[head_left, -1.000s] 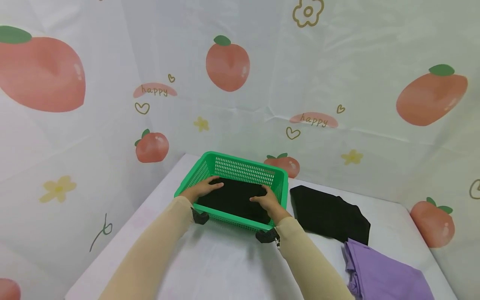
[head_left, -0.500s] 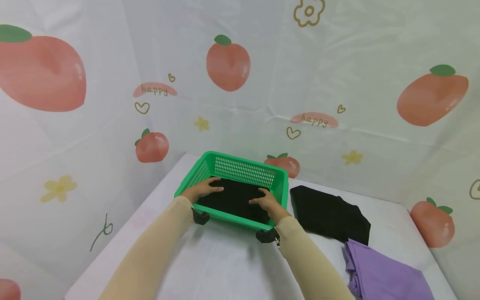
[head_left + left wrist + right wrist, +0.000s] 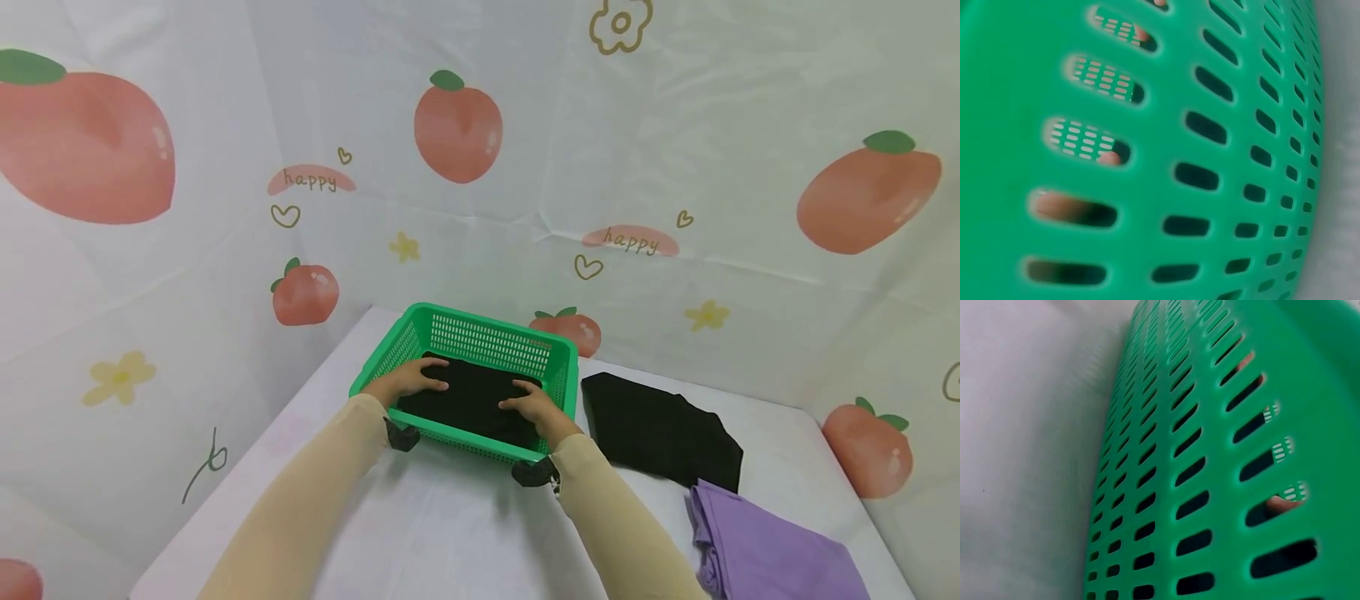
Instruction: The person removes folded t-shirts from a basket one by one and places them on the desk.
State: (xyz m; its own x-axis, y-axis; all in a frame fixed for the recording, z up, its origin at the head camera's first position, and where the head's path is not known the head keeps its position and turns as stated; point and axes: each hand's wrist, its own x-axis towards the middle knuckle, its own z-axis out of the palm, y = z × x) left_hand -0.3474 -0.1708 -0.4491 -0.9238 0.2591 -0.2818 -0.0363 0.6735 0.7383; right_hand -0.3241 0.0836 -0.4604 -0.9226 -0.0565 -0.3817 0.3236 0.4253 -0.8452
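Observation:
A folded black cloth point(image 3: 480, 400) lies flat inside a green plastic basket point(image 3: 487, 318) on the table. My left hand point(image 3: 408, 381) reaches over the near left rim, fingers fairly straight and spread, resting on the cloth's left part. Over the near right rim comes my right hand point(image 3: 542, 412), its thumb and fingers apart on the cloth's right part. Neither hand appears to grip it. Both wrist views are filled mostly by the slotted basket wall point(image 3: 1147, 156), with only bits of fingers and dark cloth showing through the slots.
To the right of the basket, a second black cloth point(image 3: 660, 429) lies on the white table point(image 3: 435, 525). Nearer the front right is a folded purple cloth point(image 3: 780, 546). A white curtain point(image 3: 510, 208) printed with peaches hangs behind and at the sides.
Both hands have shifted slightly over the black cloth; the right fingertips have drawn a little nearer and leftward. The cloth's far right corner shows more. Basket and other cloths are still.

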